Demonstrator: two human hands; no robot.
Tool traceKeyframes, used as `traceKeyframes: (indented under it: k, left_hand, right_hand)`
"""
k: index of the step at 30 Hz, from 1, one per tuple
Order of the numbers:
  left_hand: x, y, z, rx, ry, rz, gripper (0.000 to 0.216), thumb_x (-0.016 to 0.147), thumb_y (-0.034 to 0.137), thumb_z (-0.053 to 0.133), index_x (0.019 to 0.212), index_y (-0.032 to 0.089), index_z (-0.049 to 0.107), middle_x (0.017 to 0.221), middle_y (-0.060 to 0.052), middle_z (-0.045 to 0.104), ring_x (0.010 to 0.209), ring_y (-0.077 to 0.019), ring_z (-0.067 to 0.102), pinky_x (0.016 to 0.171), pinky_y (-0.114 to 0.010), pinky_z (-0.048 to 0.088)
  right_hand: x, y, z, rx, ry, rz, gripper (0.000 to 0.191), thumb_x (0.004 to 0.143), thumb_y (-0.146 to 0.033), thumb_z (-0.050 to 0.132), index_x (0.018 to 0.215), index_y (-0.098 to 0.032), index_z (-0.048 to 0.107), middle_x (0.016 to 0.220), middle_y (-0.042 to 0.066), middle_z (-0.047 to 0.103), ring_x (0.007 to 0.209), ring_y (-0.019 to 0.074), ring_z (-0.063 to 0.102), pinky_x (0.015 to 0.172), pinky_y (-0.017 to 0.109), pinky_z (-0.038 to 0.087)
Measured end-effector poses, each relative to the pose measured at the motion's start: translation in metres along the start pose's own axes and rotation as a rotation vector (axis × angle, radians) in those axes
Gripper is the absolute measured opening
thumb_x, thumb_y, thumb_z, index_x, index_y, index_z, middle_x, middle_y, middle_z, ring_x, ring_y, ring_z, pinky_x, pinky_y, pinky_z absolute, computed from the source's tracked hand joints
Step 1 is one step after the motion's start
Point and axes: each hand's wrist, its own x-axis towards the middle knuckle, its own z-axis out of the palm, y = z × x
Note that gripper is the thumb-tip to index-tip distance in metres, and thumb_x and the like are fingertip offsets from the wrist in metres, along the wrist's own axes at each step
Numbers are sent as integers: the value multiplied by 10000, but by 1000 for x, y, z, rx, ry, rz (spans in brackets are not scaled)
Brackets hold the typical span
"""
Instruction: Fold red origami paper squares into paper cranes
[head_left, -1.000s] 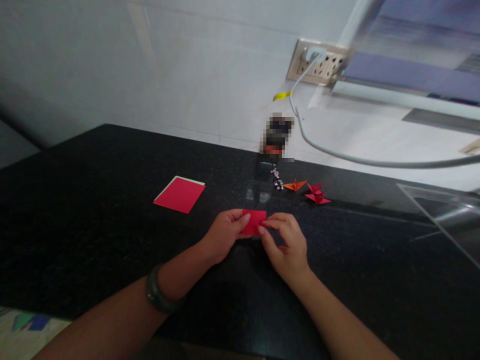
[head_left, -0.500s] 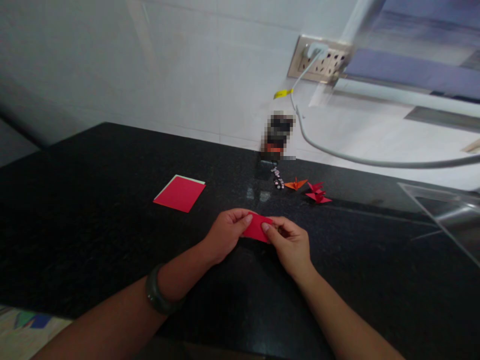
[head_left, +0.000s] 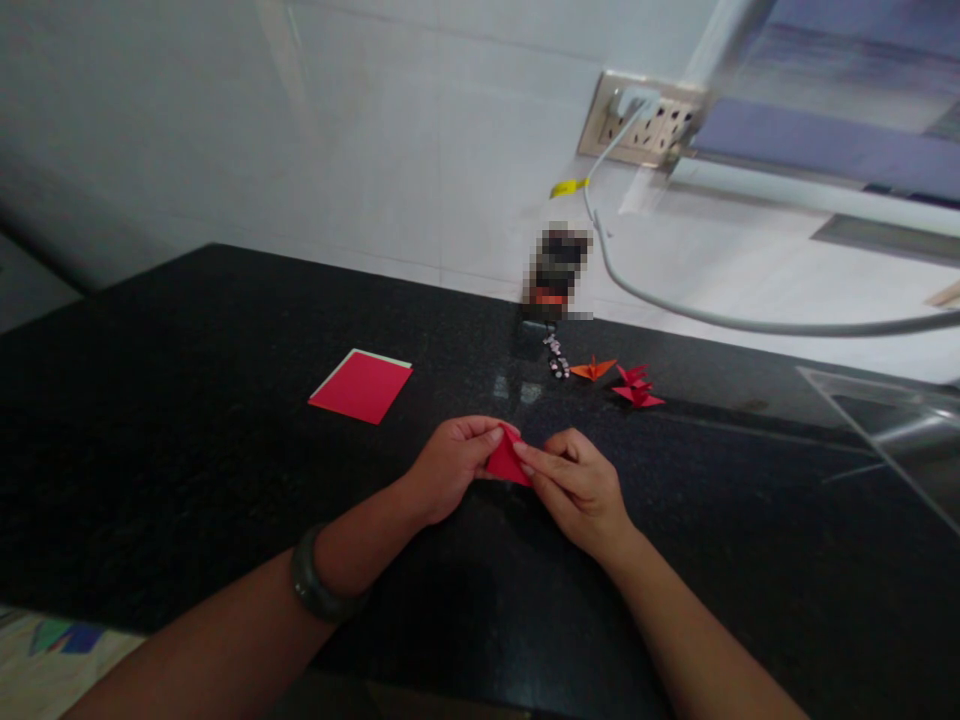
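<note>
Between my two hands is a small piece of red origami paper (head_left: 507, 464), held just above the black countertop (head_left: 247, 520). My left hand (head_left: 456, 468) pinches its left side, thumb on top and fingers behind. My right hand (head_left: 577, 490) grips the right edge, its thumb and index finger pressed on a slanting fold. The paper's right part is folded over, and its far side is hidden. Left of my hands lies a stack of square paper (head_left: 361, 388), red on top with a pale sheet showing at the back edge.
Behind my hands sit an orange paper crane (head_left: 593, 369) and red paper cranes (head_left: 637, 392). A pixelated upright device (head_left: 557, 270) with a beaded strap (head_left: 556, 357) leans at the white wall. A grey cable (head_left: 720, 322) runs from the socket (head_left: 641, 118). A clear panel (head_left: 892, 440) stands right.
My right thumb and index finger have brought the paper's right part over, so the red rectangle now shows a slanted edge. My left hand keeps its grip.
</note>
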Motion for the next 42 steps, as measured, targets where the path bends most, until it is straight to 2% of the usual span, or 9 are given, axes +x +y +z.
traceKeyframes:
  k: [7,19,26,29,32,36,42]
  left_hand:
    - [1,-1,0,-19,-23,-19,155,676,243,645,756,110,648,634,-34,659,569,-128,609,603,-274,488]
    - [-1,2,2,-52,-6,-50,143,653,225,622,724,108,660,600,-37,655,550,-128,593,578,-256,460]
    - [0,-3,2,178,80,74,200,642,302,681,707,115,653,605,-2,627,533,-79,527,545,-200,406]
    - [-1,-3,3,271,117,138,203,656,314,666,713,119,660,633,-9,637,560,-91,537,561,-210,417]
    - [-2,-3,4,316,141,190,186,666,303,655,720,126,666,664,-17,659,598,-111,568,600,-227,442]
    - [-3,-1,6,342,157,239,165,677,291,645,726,136,672,691,-24,681,630,-132,600,626,-247,469]
    - [-4,1,7,416,188,300,135,667,267,654,702,144,695,708,-27,691,693,-156,614,665,-259,485]
  right_hand:
    - [1,2,-2,-78,-79,-35,373,778,-122,533,1112,-275,602,718,11,471,602,110,451,518,243,383]
    - [3,-1,-1,14,-58,1,318,769,-123,536,1038,-257,642,710,12,512,592,102,490,514,234,406]
    - [4,-5,-1,21,-83,27,267,765,-159,546,1003,-221,648,717,19,508,614,115,495,530,251,417]
    - [5,-10,3,49,8,96,167,757,-165,557,891,-209,646,695,8,489,614,116,493,530,248,421]
    - [5,-12,9,43,106,257,145,722,-192,596,866,-203,589,700,-7,490,570,102,469,502,231,411]
    - [4,-11,13,41,57,414,133,709,-249,619,815,-182,573,659,-15,506,529,93,461,475,211,388]
    - [3,-11,13,96,35,485,74,743,-242,580,736,-169,589,590,-19,513,504,91,464,466,204,378]
